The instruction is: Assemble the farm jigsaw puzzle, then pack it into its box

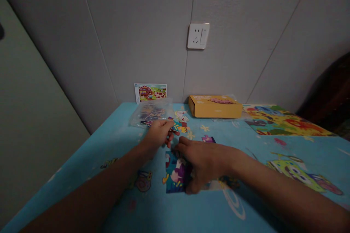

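My left hand (161, 133) pinches a small colourful puzzle piece (176, 126) just in front of a clear plastic bag (152, 112) of pieces. Beside it, my right hand (203, 158) reaches over some joined puzzle pieces (175, 174) lying flat on the blue cloth. Its fingers are spread, with the thumb by the lower part of the pieces, and its palm hides some of them. A loose purple piece (208, 138) lies just beyond the right hand.
An orange box (216, 106) stands near the wall, with a picture card (151, 92) leaning left of it. A colourful picture sheet (284, 121) lies at the right back. The cloth (109, 204) has cartoon prints. A socket (198, 36) is on the wall.
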Demonstrator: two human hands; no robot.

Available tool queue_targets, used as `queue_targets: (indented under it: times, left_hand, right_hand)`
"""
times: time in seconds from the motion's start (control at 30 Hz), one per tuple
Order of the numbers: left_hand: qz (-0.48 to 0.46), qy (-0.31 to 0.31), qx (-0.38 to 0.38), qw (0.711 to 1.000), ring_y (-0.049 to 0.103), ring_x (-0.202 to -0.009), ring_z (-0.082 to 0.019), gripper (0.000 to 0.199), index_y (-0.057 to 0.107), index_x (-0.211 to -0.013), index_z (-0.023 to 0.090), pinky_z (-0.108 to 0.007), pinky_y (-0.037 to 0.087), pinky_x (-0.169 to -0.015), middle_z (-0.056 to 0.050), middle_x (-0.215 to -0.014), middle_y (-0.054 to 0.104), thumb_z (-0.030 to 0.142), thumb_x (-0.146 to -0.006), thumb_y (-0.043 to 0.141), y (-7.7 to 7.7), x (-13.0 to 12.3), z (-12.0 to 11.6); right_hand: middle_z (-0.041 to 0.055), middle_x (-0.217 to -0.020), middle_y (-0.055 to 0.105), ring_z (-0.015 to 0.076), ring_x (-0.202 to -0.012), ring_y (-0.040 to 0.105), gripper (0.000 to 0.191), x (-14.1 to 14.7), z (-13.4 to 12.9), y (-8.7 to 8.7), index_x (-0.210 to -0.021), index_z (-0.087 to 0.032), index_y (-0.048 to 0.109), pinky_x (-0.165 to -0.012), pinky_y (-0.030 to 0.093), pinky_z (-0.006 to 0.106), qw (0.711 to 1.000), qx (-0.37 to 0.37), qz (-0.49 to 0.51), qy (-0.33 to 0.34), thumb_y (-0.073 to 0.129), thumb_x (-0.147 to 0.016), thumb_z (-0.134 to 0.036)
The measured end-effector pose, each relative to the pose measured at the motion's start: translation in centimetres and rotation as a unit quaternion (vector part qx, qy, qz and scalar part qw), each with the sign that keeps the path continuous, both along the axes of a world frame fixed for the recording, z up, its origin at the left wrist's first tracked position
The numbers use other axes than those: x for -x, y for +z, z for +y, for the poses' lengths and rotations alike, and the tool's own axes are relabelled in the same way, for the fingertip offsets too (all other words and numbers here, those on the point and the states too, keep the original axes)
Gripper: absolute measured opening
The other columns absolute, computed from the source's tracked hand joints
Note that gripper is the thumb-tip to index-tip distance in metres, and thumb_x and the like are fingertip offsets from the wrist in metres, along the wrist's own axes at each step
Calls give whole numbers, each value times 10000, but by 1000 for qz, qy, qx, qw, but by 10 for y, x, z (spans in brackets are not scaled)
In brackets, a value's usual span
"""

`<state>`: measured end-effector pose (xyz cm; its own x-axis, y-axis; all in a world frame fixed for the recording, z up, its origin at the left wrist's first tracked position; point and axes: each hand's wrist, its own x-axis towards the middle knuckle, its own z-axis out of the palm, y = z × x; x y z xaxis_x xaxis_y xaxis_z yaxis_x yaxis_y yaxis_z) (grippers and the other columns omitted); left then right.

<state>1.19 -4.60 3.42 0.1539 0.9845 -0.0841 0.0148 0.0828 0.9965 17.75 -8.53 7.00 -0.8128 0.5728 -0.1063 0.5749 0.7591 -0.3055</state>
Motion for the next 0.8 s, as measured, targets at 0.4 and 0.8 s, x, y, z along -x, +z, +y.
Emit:
queue_targets:
  times: [0.4, 0.8]
  left_hand:
    - [103, -76, -66, 990, 455, -293, -74, 373, 492, -608, 174, -167, 293, -295, 47, -442, 494, 469, -837, 481, -5, -1, -9]
    - [8, 86, -135, 987, 412, -340, -65, 363, 467, -610, 179, -184, 328, -351, 53, -445, 458, 458, -837, 519, 7, 7, -6]
  right_hand:
    - [15, -691, 600, 136, -592, 528, 405, -13, 28, -36, -852, -168, 602, -559, 393, 246, 915, 34, 320, -242, 330, -967, -445]
    - [143, -1055, 591, 260, -912, 561, 698, 0, 6, -36, -1242, -103, 511, -803, 442, 385, 965, -50, 203, -158, 604, -771, -609]
